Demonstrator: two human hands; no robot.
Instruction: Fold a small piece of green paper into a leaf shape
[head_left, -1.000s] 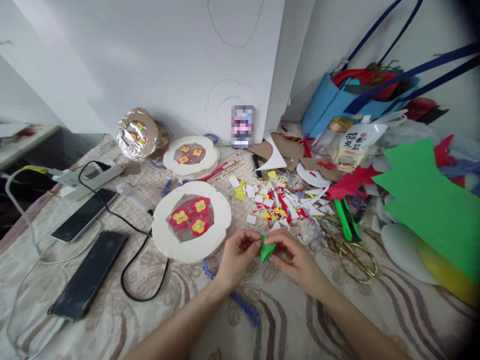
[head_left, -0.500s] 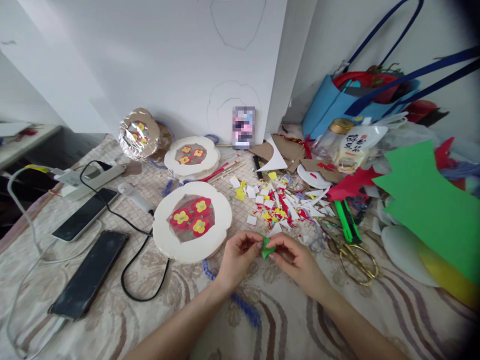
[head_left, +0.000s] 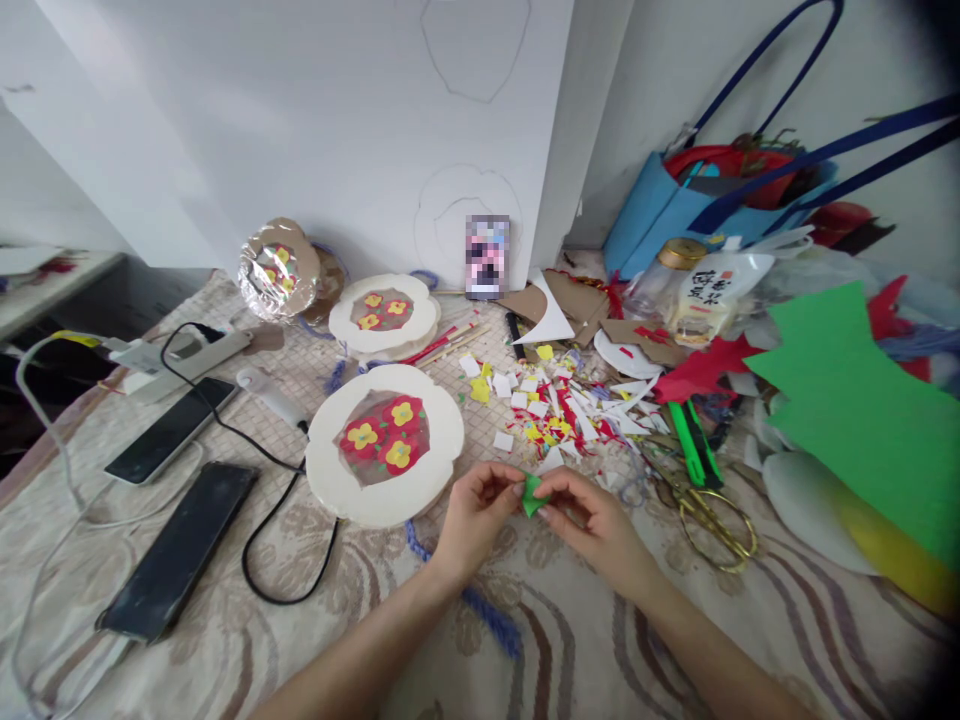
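Between my fingertips is a small piece of green paper point(head_left: 532, 496), held above the table. My left hand point(head_left: 484, 510) pinches its left side, and my right hand point(head_left: 589, 510) pinches its right side. Left of my hands lies a white scalloped disc point(head_left: 442, 480) with red and yellow paper flowers in its middle. Just beyond my fingers spreads a heap of white, red and yellow paper scraps point(head_left: 555, 410). Gold-handled scissors point(head_left: 716, 525) rest to the right of my right hand, beside a green utility knife point(head_left: 694, 445).
Two phones point(head_left: 176, 550), a power strip point(head_left: 187, 365) and loose cables occupy the left. A second flowered disc point(head_left: 345, 320) and a foil-edged one point(head_left: 259, 290) stand behind. To the right are a large green sheet point(head_left: 862, 400), a pouch point(head_left: 720, 290) and a blue bag point(head_left: 641, 220).
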